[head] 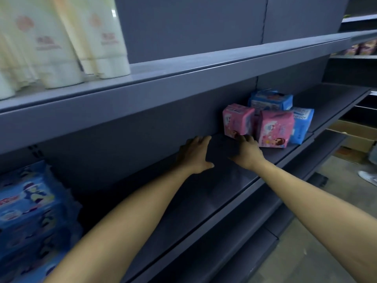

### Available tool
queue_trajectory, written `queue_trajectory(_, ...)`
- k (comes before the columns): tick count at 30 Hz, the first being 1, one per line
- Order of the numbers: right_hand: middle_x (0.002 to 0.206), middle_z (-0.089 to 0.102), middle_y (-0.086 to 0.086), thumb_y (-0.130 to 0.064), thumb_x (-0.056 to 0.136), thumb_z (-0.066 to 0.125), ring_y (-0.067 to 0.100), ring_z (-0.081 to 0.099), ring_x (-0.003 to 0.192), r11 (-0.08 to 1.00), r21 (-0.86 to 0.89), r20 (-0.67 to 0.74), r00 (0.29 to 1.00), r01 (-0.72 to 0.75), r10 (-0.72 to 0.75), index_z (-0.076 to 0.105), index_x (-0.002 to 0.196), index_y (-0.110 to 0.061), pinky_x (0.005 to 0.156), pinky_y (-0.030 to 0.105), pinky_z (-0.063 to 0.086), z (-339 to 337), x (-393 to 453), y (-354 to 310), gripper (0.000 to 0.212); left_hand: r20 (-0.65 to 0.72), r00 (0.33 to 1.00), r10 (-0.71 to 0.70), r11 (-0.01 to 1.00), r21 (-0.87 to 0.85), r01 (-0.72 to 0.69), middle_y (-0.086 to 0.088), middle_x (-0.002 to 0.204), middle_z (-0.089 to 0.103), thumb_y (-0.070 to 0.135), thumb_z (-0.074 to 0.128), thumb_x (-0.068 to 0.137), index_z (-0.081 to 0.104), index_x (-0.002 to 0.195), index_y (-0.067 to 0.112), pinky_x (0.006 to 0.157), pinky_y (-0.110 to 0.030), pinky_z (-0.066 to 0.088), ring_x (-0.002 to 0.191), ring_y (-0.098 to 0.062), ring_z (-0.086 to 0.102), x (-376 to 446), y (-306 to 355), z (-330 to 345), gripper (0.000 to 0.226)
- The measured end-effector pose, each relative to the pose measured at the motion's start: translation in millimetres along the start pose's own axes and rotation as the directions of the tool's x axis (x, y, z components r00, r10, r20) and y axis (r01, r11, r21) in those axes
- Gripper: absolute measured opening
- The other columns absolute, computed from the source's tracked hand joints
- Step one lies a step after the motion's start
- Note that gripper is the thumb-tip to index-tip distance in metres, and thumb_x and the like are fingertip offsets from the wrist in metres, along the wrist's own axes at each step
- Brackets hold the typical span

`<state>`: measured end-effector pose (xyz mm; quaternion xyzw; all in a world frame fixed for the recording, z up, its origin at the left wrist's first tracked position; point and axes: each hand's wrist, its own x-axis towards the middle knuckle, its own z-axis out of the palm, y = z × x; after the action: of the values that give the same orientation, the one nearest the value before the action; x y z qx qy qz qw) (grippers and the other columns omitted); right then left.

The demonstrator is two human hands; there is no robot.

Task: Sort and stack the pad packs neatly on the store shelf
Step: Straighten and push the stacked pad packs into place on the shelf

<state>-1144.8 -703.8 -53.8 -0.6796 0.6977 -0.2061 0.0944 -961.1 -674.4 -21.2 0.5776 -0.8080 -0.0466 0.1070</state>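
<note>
Both hands reach along the shelf (pixel 204 201) — left hand (pixel 193 155) spread, right hand (pixel 247 151) (fingertips seemingly touching) at the nearest pink pad pack (pixel 237 119), probably to gather it.

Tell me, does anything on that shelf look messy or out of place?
Yes. The pad packs on the middle shelf sit in a loose heap: two pink packs in front tilted at different angles, two blue packs jumbled behind, colours mixed. The right hand reaches the nearest pink one; the left hand is open beside it.
</note>
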Motion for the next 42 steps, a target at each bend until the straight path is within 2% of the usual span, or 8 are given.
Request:
queue_trajectory(7, 0.126, 0.042, 0.024, -0.010, 0.079, 0.067, 0.041, 0.042, 0.116, 0.992, 0.075, -0.245, 0.962, -0.102, 0.118, 0.039, 0.126, 0.005, 0.090, 0.046, 0.041, -28.9, 44.3, 72.5, 0.056, -0.039, 0.998, 0.045, 0.999, -0.027, -0.046, -0.004, 0.159, 0.012, 0.036, 0.073, 0.081, 0.014, 0.152, 0.019, 0.112, -0.040, 0.028, 0.143, -0.025, 0.019, 74.9, 53.1, 15.3, 0.094)
queue_trajectory(12, 0.116, 0.043, 0.024, 0.000, 0.074, 0.064, 0.039, 0.043, 0.107, 0.968, 0.183, -0.375, 0.898, -0.170, 0.228, 0.042, 0.110, 0.004, 0.085, 0.042, 0.039, -54.3, 72.0, 122.9, 0.042, -0.086, 0.986, 0.141, 0.990, 0.001, -0.141, -0.005, 0.157, 0.015, 0.037, 0.075, 0.078, 0.016, 0.151, 0.013, 0.113, -0.036, 0.027, 0.142, -0.025, 0.022, 126.3, 95.3, 21.9, 0.097)
queue_trajectory(15, 0.118, 0.042, 0.022, 0.002, 0.072, 0.065, 0.038, 0.041, 0.109, 0.950, 0.249, -0.386, 0.880, -0.190, 0.277, 0.041, 0.111, 0.002, 0.091, 0.043, 0.041, -61.3, 87.3, 149.7, 0.046, -0.058, 0.984, 0.169, 0.986, 0.004, -0.169, -0.007, 0.160, 0.007, 0.038, 0.075, 0.078, 0.010, 0.153, 0.013, 0.117, -0.040, 0.019, 0.146, -0.025, 0.011, 154.4, 121.4, 25.9, 0.102)
queue_trajectory(20, 0.132, 0.040, 0.020, -0.008, 0.077, 0.067, 0.038, 0.040, 0.122, 0.904, 0.324, -0.189, 0.918, -0.278, 0.350, 0.036, 0.132, -0.002, 0.097, 0.043, 0.039, -61.0, 106.9, 184.4, 0.064, 0.010, 0.983, 0.183, 0.982, 0.049, -0.183, -0.008, 0.160, -0.003, 0.037, 0.075, 0.079, 0.005, 0.153, 0.017, 0.118, -0.041, 0.018, 0.147, -0.027, 0.005, 192.1, 162.0, 34.8, 0.103)
queue_trajectory(26, 0.133, 0.051, 0.013, -0.006, 0.078, 0.065, 0.031, 0.051, 0.118, 0.913, 0.374, 0.013, 0.986, -0.161, 0.168, 0.038, 0.141, -0.014, 0.094, 0.035, 0.045, -57.2, 111.8, 203.1, 0.069, 0.057, 0.968, 0.243, 0.966, 0.074, -0.247, -0.009, 0.161, -0.003, 0.031, 0.076, 0.077, 0.004, 0.153, 0.016, 0.119, -0.043, 0.012, 0.148, -0.027, -0.002, 225.2, 196.7, 41.8, 0.106)
queue_trajectory(29, 0.132, 0.052, 0.010, -0.004, 0.076, 0.066, 0.031, 0.051, 0.117, 0.907, 0.415, 0.055, 0.997, -0.068, 0.049, 0.036, 0.143, -0.021, 0.096, 0.040, 0.045, -56.1, 111.2, 207.6, 0.075, 0.118, 0.964, 0.238, 0.968, 0.055, -0.245, -0.008, 0.161, -0.004, 0.029, 0.078, 0.073, 0.003, 0.153, 0.019, 0.119, -0.046, 0.012, 0.148, -0.029, -0.003, 231.7, 202.3, 49.2, 0.111)
queue_trajectory(35, 0.132, 0.047, 0.002, 0.006, 0.072, 0.062, 0.022, 0.044, 0.125, 0.873, 0.487, 0.070, 0.997, -0.014, -0.023, 0.038, 0.142, -0.024, 0.094, 0.027, 0.039, -56.3, 113.9, 220.5, 0.080, 0.058, 0.979, 0.194, 0.953, 0.225, -0.202, -0.003, 0.156, 0.016, 0.026, 0.075, 0.075, 0.001, 0.152, 0.023, 0.104, -0.048, 0.029, 0.140, -0.029, 0.019, 233.6, 194.9, 56.0, 0.107)
queue_trajectory(42, 0.144, 0.038, 0.005, -0.002, 0.073, 0.070, 0.022, 0.040, 0.132, 0.872, 0.490, 0.162, 0.984, -0.012, -0.078, 0.019, 0.149, -0.019, 0.108, 0.040, 0.038, -48.5, 122.2, 210.1, 0.093, 0.047, 0.986, 0.157, 0.955, 0.247, -0.164, -0.004, 0.139, 0.026, 0.022, 0.076, 0.073, 0.019, 0.145, 0.019, 0.094, -0.047, 0.041, 0.128, -0.029, 0.026, 218.0, 171.4, 42.6, 0.092)
